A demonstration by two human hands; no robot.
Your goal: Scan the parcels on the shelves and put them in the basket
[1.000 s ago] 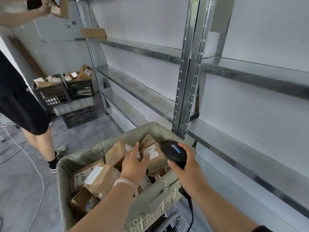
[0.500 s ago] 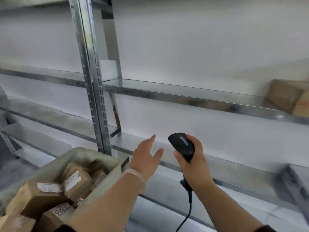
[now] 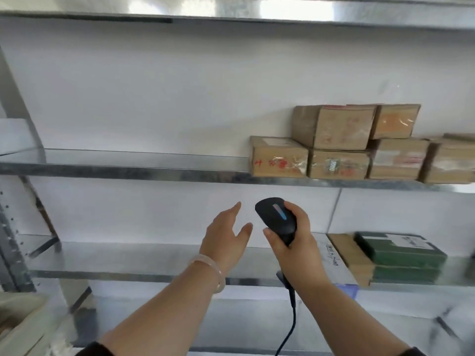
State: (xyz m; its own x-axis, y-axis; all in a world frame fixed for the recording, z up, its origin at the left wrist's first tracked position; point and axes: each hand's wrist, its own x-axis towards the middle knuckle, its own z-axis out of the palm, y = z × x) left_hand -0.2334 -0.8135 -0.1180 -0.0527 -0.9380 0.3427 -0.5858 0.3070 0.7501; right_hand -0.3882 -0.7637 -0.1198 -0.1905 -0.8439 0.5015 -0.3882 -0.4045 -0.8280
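Basket [image 3: 18,327]: only a pale, blurred corner shows, far down and left of the barcode scanner [image 3: 276,218]. Its contents cannot be made out.
Cable [image 3: 291,327]: black, drops from the scanner's handle between the two forearms.
Bracelet [image 3: 209,272]: pale and translucent, on the left wrist, down and left of the scanner.
Right hand [image 3: 298,247]: its grip is closed round the scanner's handle, with the thumb on the near side. The scanner's head points up and its blue light strip faces the camera.
Left hand [image 3: 226,235]: just left of the scanner and not touching it. The grip is wide, fingers straight and spread, and it holds nothing.
Lower shelf [image 3: 128,255]: galvanised metal, passing behind the scanner's handle.
Flat brown parcel [image 3: 350,255]: on the lower shelf, right of the scanner, against the left side of the green boxes.
Green boxes [image 3: 401,255]: a stack on the lower shelf, well right of the scanner, with a white label on top.
Middle shelf [image 3: 128,168]: runs above the scanner.
Cardboard parcels [image 3: 336,129]: at least six on the middle shelf, up and right of the scanner, stacked in two layers. The parcel closest to the scanner has red marks and clear tape. Neither hand touches any of them.
Upright [image 3: 12,227]: perforated metal post, far left of the scanner.
Top shelf [image 3: 231,9]: high above the scanner, at the upper edge of the view.
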